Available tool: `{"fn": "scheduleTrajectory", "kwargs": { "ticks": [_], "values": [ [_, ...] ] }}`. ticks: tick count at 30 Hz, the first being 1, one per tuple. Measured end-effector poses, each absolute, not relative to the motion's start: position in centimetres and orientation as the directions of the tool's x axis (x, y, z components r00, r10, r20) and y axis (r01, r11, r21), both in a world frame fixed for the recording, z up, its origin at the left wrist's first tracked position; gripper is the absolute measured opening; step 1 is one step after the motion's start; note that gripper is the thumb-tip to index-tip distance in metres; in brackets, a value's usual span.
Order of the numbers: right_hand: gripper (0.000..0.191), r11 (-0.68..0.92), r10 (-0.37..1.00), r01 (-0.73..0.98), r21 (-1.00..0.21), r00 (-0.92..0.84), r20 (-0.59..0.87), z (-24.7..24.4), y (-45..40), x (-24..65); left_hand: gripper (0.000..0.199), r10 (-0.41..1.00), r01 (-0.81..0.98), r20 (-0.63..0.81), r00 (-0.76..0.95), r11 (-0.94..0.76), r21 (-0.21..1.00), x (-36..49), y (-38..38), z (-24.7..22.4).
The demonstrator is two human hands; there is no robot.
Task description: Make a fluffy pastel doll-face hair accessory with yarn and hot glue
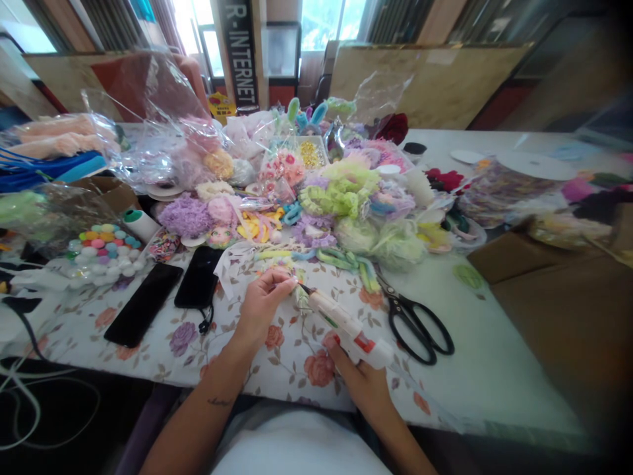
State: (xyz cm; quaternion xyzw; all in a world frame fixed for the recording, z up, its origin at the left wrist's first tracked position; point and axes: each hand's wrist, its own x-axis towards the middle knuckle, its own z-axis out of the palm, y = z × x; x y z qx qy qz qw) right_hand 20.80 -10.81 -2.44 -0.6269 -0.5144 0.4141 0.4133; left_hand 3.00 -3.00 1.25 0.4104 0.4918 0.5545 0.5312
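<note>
My right hand (357, 375) is wrapped round the handle of a white glue gun (341, 318) with red parts. Its dark nozzle points up and left, close to the fingertips of my left hand (264, 300). Those fingers are pinched together around a small thing that is too small to name. Just below the nozzle, a small pale green and white piece (302, 300) shows against the flowered cloth (291, 356). Black-handled scissors (415, 323) lie to the right of the glue gun, with their blades toward the craft pile.
Two black phones (143, 305) (198, 277) lie left of my hands. Beyond are pastel fuzzy stems (341, 258), lime-green ruffled trim (341, 190), purple yarn (185, 216) and bagged pompoms (105, 247). A cardboard box (558, 303) stands at right, near a ribbon spool (534, 165).
</note>
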Motion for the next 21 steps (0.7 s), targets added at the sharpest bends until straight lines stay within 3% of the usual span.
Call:
{"fn": "scheduleTrajectory", "kwargs": {
  "ticks": [9, 12, 14, 17, 19, 21],
  "values": [
    [0.038, -0.185, 0.978, 0.281, -0.942, 0.145, -0.149, -1.0, -10.8, 20.5, 0.018, 0.994, -0.129, -0.014, -0.107, 0.0, 0.992, 3.1, -3.1, 2.0],
    [0.032, -0.162, 0.982, 0.252, -0.954, 0.139, -0.13, -0.4, -10.6, 20.4, 0.017, 0.983, 0.058, 0.142, -0.119, -0.136, 0.989, 3.1, -3.2, 2.3],
    [0.032, -0.172, 0.977, 0.253, -0.952, 0.168, -0.132, -0.2, -10.6, 20.6, 0.013, 0.918, 0.321, 0.371, -0.139, -0.312, 0.894, 2.5, -3.2, 2.0],
    [0.038, -0.225, 0.968, 0.206, -0.952, 0.155, -0.195, 0.0, -10.5, 21.4, 0.004, 0.769, 0.642, 0.639, 0.014, -0.497, 0.584, 0.4, -3.1, 0.6],
    [0.039, -0.257, 0.966, 0.142, -0.956, 0.066, -0.25, 0.2, -10.5, 22.0, 0.008, 0.746, 0.665, 0.625, 0.228, -0.588, 0.46, -1.4, -2.7, -0.6],
    [0.04, -0.278, 0.959, 0.102, -0.955, -0.023, -0.281, 0.6, -10.6, 22.6, 0.014, 0.736, 0.634, 0.565, 0.374, -0.647, 0.423, -3.1, -2.2, -1.5]
  ]
}}
